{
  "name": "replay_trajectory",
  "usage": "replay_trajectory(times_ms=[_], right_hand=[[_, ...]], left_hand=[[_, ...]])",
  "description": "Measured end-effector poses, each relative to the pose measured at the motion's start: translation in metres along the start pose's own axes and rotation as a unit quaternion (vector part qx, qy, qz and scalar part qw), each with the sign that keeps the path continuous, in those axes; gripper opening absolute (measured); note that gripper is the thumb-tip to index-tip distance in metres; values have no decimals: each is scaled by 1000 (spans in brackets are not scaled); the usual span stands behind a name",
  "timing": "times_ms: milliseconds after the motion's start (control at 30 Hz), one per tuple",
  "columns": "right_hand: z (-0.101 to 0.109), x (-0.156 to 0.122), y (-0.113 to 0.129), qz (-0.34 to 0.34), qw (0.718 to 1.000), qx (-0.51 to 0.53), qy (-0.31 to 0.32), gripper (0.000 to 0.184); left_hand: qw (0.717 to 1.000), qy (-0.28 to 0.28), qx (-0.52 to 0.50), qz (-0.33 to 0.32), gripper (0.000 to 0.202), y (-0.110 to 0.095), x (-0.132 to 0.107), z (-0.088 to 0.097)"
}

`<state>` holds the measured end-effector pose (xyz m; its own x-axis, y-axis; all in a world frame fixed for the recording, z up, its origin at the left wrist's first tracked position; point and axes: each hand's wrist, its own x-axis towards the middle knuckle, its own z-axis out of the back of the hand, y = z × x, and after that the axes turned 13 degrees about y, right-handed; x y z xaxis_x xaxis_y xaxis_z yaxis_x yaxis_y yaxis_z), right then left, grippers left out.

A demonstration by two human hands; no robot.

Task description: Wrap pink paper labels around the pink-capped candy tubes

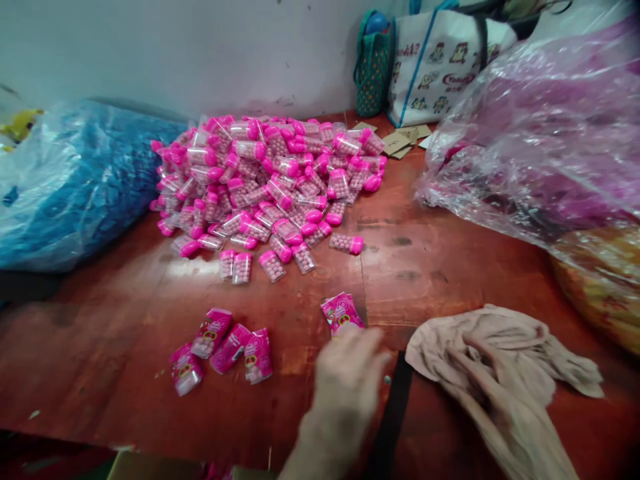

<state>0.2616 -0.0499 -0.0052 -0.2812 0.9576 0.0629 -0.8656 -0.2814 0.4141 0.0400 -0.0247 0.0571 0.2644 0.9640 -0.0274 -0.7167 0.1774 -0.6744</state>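
Observation:
My left hand [347, 383] hovers low over the red-brown wooden table [440, 267], fingers together and blurred, its tips at a pink sleeved candy bottle [341, 311]. I cannot make out whether it grips the bottle. My right hand [493, 393] lies on a beige cloth [505, 337], fingers stretched out flat on the fabric. To the left lie several more sleeved pink bottles [225, 350]. Farther back is a big heap of clear pink-capped candy bottles [270, 180].
A blue plastic bag [75, 180] fills the left side. A large clear-pink plastic bag [540, 133] lies at the right, with a yellowish bag [600, 280] below it. A white printed tote [440, 60] and a green bag [373, 67] stand by the wall. A dark strap [395, 413] lies between my hands.

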Motion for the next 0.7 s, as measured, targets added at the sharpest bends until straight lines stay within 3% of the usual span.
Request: replay_trajectory(times_ms=[100, 167, 233, 367, 600, 700], right_hand=[[-4, 1, -2, 0, 998, 28, -58, 26], [-8, 3, 0, -16, 994, 33, -98, 25], [-10, 6, 3, -41, 990, 33, -132, 26], [-10, 8, 8, -58, 985, 47, -153, 29], [-11, 19, 1, -67, 982, 22, -173, 28], [-5, 21, 0, -79, 985, 35, -146, 31]], left_hand=[[978, 128, 114, -121, 27, -34, 20, -43], [954, 169, 164, -184, 35, -43, 29, -62], [951, 181, 163, -189, 34, -43, 34, -72], [965, 181, 125, -140, 35, -34, 38, -73], [966, 190, 127, -118, 25, -32, 45, -86], [978, 151, 79, -116, 16, -29, 50, -65]])
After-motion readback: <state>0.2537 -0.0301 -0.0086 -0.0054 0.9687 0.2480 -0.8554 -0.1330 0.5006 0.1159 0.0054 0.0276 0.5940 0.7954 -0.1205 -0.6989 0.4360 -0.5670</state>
